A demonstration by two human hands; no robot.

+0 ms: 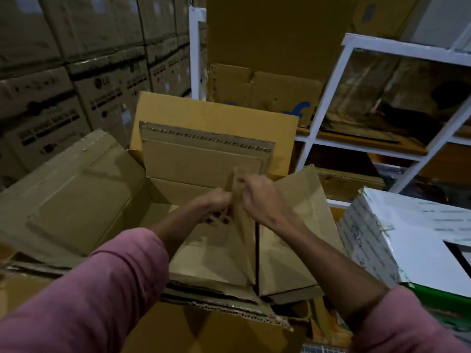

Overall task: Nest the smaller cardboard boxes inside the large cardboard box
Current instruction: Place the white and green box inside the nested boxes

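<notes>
Both hands meet over the open large cardboard box. The left hand and right hand each have their grip clamped on the upright edge of a smaller cardboard box, which stands partly inside the large one, directly beneath them. A white carton sits to the right.

Tan-brown is seen on the large cardboard box and the smaller cardboard box, pink on the sleeves, white on the shelf frame, black print on the stacked brown cartons, and white with a green base on the carton at right.
</notes>
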